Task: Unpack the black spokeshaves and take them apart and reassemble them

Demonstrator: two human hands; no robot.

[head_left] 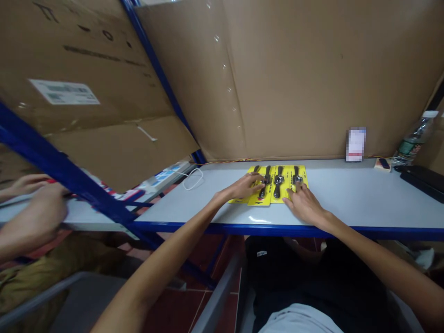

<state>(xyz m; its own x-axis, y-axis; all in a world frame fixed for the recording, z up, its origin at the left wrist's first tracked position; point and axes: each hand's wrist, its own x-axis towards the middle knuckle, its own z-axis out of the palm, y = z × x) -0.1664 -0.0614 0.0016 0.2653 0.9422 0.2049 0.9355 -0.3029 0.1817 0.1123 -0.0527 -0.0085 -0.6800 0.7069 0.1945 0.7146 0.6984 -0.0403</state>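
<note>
Several yellow-carded spokeshave packs (278, 192) lie side by side on the grey tabletop, each with a dark two-handled tool on its card. My left hand (245, 186) reaches over the packs on the left, fingers stretched out and resting on or just above them; it partly hides the leftmost pack. My right hand (302, 202) lies over the lower part of the rightmost pack, fingers apart and touching its card. The packs stay flat on the table, and neither hand grips one.
A phone (355, 144) leans on the cardboard wall (294, 83) at the back. To the right are a plastic bottle (411, 145) and a black case (421, 181). A white cable (192, 180) lies at left. Beyond the blue post, another person's hands (45, 208) work at a neighbouring table.
</note>
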